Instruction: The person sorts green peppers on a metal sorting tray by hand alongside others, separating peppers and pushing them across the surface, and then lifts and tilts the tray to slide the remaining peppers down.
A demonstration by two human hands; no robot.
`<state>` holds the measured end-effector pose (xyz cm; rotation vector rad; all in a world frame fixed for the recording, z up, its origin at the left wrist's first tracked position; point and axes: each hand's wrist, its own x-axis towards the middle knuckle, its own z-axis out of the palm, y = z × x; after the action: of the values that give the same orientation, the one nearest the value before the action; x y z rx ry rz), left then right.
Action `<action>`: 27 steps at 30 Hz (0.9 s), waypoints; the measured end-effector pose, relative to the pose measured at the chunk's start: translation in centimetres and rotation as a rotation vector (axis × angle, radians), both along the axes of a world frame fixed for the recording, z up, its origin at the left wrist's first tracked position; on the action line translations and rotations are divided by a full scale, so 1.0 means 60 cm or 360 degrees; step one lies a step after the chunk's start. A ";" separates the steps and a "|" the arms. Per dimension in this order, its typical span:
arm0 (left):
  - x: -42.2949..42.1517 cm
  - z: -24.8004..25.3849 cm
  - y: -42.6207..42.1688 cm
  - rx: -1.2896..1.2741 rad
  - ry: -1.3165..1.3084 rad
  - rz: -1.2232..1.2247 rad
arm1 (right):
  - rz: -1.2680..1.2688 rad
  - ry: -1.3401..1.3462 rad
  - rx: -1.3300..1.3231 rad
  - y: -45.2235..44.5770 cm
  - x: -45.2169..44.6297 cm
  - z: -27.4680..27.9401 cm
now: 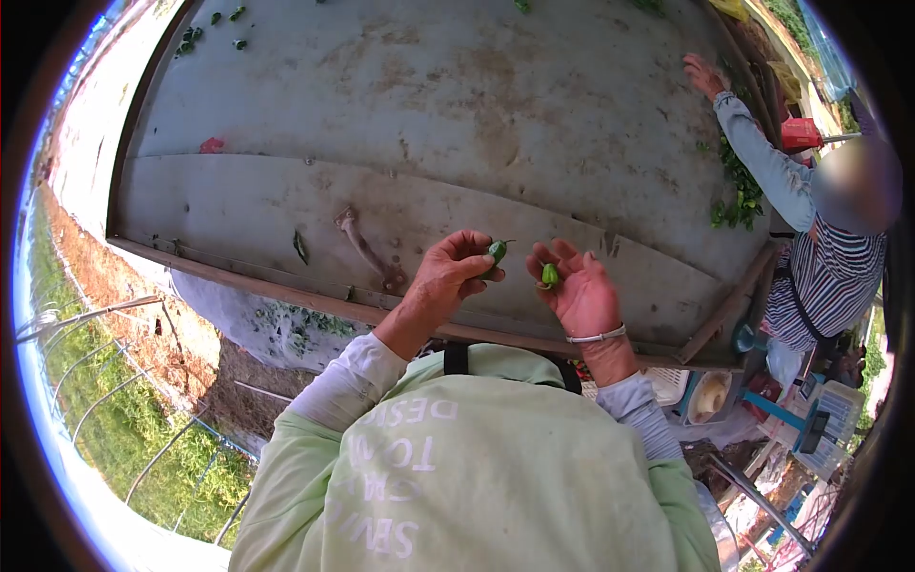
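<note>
My left hand [452,272] is closed above the near edge of the metal table, pinching a dark green pepper [497,251] with a thin stem between thumb and fingers. Palm up beside it, my right hand [583,294] holds a smaller, brighter green pepper [550,275] against its curled fingers. A light bracelet [596,336] circles the right wrist. The two peppers are apart. Under my hands lies the worn grey metal table top [429,191], with a rusty handle [367,248] left of my left hand.
A co-worker [820,238] stands at the right, one hand [705,76] reaching over the table. Green peppers or leaves [739,191] are heaped along the right edge. Small green pieces [191,38] lie at far left. A wooden rim [257,281] borders the table; a scale [827,429] stands lower right.
</note>
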<state>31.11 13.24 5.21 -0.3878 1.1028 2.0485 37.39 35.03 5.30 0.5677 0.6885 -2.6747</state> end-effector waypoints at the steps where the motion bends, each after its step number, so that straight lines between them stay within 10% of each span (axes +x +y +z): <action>1: 0.001 0.003 0.006 -0.0045 -0.0041 -0.0025 | 0.0011 -0.0024 0.0056 0.000 0.000 -0.008; 17: 0.025 -0.006 0.062 -0.0360 0.0582 -0.0212 | 0.0165 -0.0052 0.0600 -0.029 0.012 -0.026; 27: 0.032 -0.007 0.022 -0.0604 0.0440 -0.0381 | -0.0594 -0.0277 0.0169 0.139 0.267 -0.028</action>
<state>33.00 14.57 4.81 -0.1471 1.6319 1.7132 53.39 43.40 3.64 1.0351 0.7387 -2.8866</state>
